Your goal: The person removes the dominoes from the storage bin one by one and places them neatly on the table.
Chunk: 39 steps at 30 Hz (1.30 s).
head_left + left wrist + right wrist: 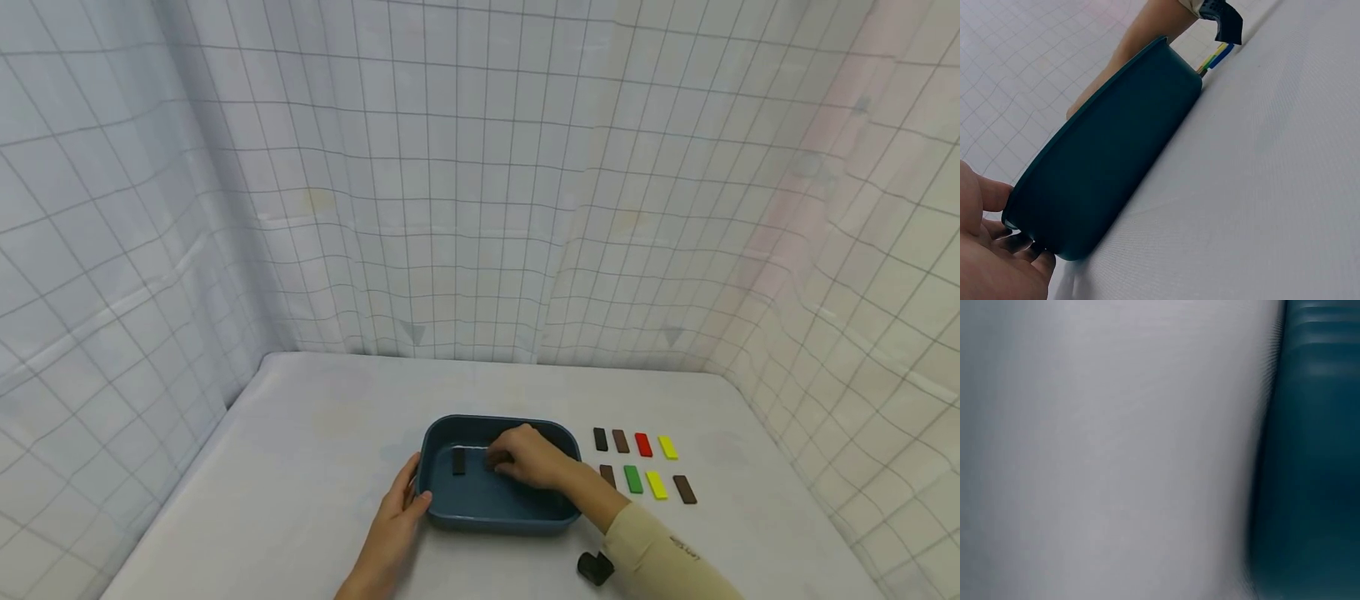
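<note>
A dark blue-green plastic basin (495,510) sits on the table in front of me. My left hand (397,510) holds its left end, the thumb over the rim and the fingers around the outside; the left wrist view shows this hand (997,244) at the basin's wall (1104,144). Inside the basin, a black rectangular block (458,461) lies towards the left. My right hand (528,457) reaches in over the right rim, its curled fingers pinching a small dark brown block (492,459), mostly hidden by them, low over the basin floor.
Right of the basin, flat blocks lie in two rows, among them a red block (643,444), a green block (633,479), a yellow block (667,447) and a brown block (684,489). A black device (596,568) is at the right sleeve. Gridded white curtains (480,208) surround the table.
</note>
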Each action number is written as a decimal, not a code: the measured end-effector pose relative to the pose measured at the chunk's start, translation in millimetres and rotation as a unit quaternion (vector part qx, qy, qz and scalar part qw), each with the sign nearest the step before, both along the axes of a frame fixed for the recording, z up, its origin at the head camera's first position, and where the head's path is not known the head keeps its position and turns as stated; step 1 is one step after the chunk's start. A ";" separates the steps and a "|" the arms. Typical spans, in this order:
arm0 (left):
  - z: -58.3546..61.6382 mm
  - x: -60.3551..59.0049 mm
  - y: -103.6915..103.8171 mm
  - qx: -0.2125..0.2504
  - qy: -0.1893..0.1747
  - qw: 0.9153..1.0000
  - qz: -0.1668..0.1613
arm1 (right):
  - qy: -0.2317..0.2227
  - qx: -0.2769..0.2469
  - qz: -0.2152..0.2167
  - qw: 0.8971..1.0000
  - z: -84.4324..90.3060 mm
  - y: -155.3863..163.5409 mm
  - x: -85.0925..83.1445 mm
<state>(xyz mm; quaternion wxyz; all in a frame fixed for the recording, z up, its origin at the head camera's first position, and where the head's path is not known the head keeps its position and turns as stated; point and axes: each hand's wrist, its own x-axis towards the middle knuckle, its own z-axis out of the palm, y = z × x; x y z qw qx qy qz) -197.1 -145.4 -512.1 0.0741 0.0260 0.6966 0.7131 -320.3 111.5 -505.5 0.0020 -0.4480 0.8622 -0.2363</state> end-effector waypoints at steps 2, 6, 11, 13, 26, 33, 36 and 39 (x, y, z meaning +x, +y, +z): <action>0.2 -0.5 -0.2 -0.001 0.000 1.000 0.000 | 0.002 -0.012 0.008 1.000 -0.3 0.7 -0.9; 0.7 -1.1 0.1 0.000 -0.004 1.000 0.002 | -0.016 -0.035 0.008 0.999 -1.5 2.0 -3.0; 1.3 -1.5 1.1 0.001 -0.011 1.000 0.004 | -0.074 -0.076 -0.021 0.994 -0.2 3.3 -4.0; 1.7 -1.3 1.4 0.000 -0.010 1.000 0.005 | -0.089 -0.090 -0.031 0.992 1.9 3.2 -3.7; -0.3 -3.0 0.3 -0.007 -0.006 1.000 0.007 | -0.125 -0.212 -0.108 0.963 23.3 7.0 11.0; -1.0 -3.4 -0.9 -0.015 -0.006 1.000 0.010 | -0.135 -0.237 -0.111 0.956 56.8 8.5 35.9; -0.2 -3.0 -0.8 -0.014 -0.008 1.000 0.008 | -0.145 -0.238 -0.122 0.953 44.2 15.5 31.7; 0.5 -2.7 -0.8 -0.013 -0.006 1.000 0.008 | -0.148 -0.240 -0.137 0.950 28.5 24.4 26.8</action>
